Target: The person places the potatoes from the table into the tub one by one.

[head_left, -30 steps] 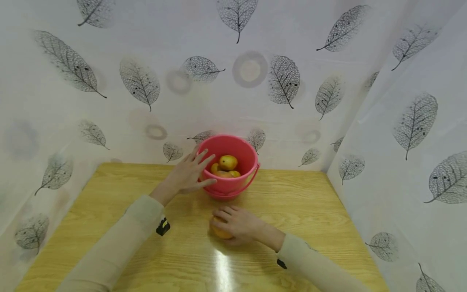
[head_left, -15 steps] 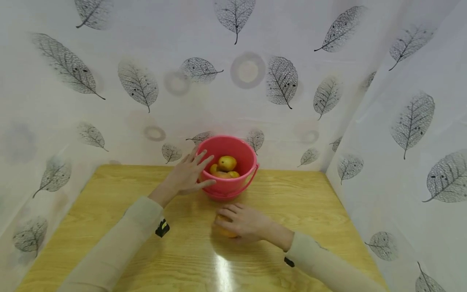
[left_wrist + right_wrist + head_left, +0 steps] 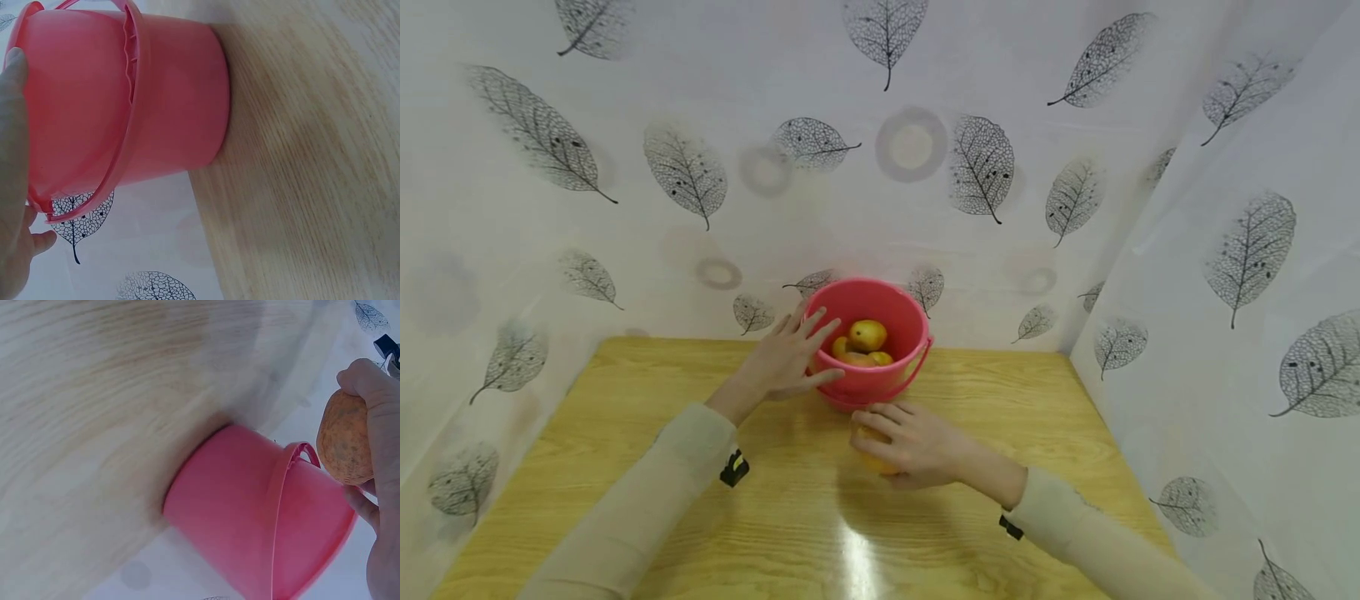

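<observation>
A pink bucket [image 3: 887, 379] stands upright on the wooden table, with several yellow and orange-brown fruits [image 3: 868, 335] inside. My left hand [image 3: 778, 360] rests against the bucket's left side, its fingers straight and spread near the rim; in the left wrist view the thumb [image 3: 14, 94] lies at the rim. Just in front of the bucket, my right hand [image 3: 917, 446] grips an orange [image 3: 872, 454] from above, raised off the table. The right wrist view shows this orange [image 3: 344, 440] between thumb and fingers, its skin blotched; the palm hides part of it.
The bucket's handle [image 3: 921, 371] hangs down over its front. Behind the wooden table [image 3: 1015, 433] and along its sides hangs a white sheet [image 3: 850, 225] printed with dark leaves. A black strap piece [image 3: 734, 468] shows at the left cuff.
My right hand has lifted the orange from the table and moved it up, slightly right and closer to the bucket. The left hand and bucket stay in place.
</observation>
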Available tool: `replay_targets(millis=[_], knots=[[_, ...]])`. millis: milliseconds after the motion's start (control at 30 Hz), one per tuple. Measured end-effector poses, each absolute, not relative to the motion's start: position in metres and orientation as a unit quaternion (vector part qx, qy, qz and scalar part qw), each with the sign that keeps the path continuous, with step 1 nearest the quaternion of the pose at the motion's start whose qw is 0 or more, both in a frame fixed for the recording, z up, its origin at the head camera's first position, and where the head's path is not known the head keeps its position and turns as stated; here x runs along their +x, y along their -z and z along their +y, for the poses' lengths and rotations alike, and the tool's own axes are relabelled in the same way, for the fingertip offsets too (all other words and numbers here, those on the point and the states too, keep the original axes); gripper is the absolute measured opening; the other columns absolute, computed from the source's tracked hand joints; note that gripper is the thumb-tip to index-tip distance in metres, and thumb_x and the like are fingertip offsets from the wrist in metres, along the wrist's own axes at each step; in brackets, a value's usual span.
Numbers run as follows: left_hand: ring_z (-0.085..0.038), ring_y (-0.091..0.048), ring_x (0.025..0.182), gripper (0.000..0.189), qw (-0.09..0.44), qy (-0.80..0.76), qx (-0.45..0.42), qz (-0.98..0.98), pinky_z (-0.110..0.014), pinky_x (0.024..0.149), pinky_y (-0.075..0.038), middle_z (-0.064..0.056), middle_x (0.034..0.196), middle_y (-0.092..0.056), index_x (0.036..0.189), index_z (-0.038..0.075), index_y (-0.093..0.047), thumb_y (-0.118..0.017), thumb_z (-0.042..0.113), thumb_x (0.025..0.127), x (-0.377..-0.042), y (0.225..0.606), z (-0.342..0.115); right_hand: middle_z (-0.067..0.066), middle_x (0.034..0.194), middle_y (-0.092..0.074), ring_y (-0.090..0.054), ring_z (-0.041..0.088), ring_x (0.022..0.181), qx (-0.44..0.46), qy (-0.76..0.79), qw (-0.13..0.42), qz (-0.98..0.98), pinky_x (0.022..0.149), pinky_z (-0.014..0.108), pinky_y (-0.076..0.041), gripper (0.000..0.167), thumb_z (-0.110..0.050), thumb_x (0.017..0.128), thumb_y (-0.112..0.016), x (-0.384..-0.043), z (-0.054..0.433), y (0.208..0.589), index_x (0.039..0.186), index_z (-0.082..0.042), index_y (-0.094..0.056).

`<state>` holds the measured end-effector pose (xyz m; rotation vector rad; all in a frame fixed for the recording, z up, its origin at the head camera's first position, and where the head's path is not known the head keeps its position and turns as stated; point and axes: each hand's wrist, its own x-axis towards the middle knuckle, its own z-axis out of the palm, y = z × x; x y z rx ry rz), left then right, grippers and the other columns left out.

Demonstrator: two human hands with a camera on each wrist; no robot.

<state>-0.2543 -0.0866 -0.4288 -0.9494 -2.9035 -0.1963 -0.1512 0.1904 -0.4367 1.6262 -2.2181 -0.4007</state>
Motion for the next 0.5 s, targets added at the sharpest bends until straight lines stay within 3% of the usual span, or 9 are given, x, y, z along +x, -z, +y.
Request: replay_targets(millis=[500], knots=[[-0.044,-0.004,0.167,0.092,0.041,0.063,-0.312,-0.947,-0.064,0.133,-0.022,-0.017,0.176,-0.022,0.169,0.017,-0.025,-0.049,0.072,0.1,-0.254,0.429,-0.086,0.009,0.153,-0.062,-0.063,0.027,0.132,0.566,0.195,0.187,-0.779,0.112,0.038,-0.056,0.069,-0.058,0.091,-0.074,-0.164,0.201,0.4,0.147,-0.02,-0.058]])
